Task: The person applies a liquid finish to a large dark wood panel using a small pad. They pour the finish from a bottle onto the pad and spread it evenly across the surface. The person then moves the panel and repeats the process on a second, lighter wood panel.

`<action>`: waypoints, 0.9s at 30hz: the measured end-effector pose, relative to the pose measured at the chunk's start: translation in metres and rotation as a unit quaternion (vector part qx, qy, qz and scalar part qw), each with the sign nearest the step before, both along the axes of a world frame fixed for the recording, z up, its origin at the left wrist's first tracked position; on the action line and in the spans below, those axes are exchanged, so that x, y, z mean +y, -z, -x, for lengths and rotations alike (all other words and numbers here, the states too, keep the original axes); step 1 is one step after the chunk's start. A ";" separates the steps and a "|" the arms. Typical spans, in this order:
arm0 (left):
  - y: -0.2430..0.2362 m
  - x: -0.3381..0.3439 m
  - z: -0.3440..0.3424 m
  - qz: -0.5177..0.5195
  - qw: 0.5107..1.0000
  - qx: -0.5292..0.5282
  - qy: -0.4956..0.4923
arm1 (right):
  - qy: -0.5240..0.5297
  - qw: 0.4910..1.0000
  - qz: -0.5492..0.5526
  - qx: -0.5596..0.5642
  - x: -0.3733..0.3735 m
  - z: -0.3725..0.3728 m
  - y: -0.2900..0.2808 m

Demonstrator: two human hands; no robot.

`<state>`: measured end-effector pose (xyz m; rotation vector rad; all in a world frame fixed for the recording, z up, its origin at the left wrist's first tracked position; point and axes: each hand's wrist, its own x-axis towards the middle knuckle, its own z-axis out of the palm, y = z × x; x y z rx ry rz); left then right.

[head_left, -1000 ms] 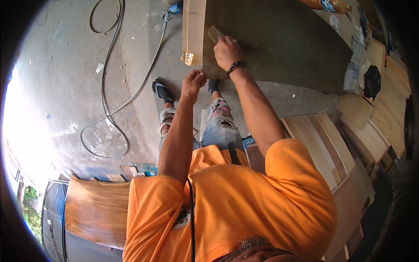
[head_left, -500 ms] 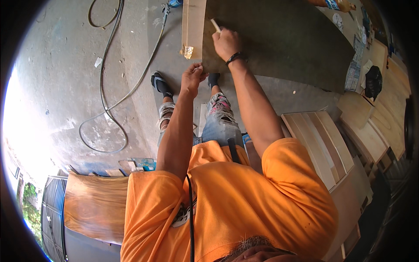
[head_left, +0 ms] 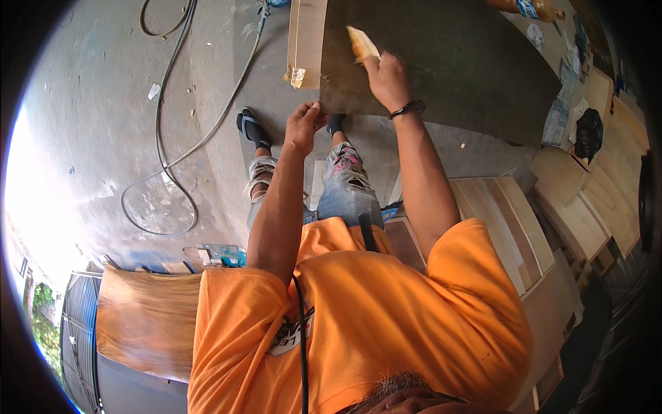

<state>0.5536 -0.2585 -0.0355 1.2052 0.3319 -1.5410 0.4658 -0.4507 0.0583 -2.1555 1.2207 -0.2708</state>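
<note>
A large dark brown sheet (head_left: 455, 62) lies in front of me, its left edge along a pale narrow board (head_left: 307, 41). My left hand (head_left: 303, 127) pinches the sheet's near left corner between thumb and fingers. Above the sheet, my right hand (head_left: 390, 83) is closed on a flat, pale scraper (head_left: 361, 45) with amber smears on its blade. Whether the scraper touches the sheet I cannot tell. At the near end of the pale board sits a shiny amber lump (head_left: 296, 76).
A grey hose (head_left: 163, 131) loops over the concrete floor on the left. A bottle (head_left: 541, 10) lies at the far right, near a black plastic bag (head_left: 589, 134). Wooden panels (head_left: 507, 228) stand to my right, and a wood-grain panel (head_left: 148, 321) is at the lower left.
My right hand has moved right and toward me, turning the scraper so its broad amber-smeared face shows. The left hand stays at the sheet's corner.
</note>
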 end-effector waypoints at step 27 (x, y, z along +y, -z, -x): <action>-0.004 -0.017 -0.018 -0.036 0.996 0.087 -0.011 | -0.084 0.986 -0.100 0.102 0.059 -0.038 0.023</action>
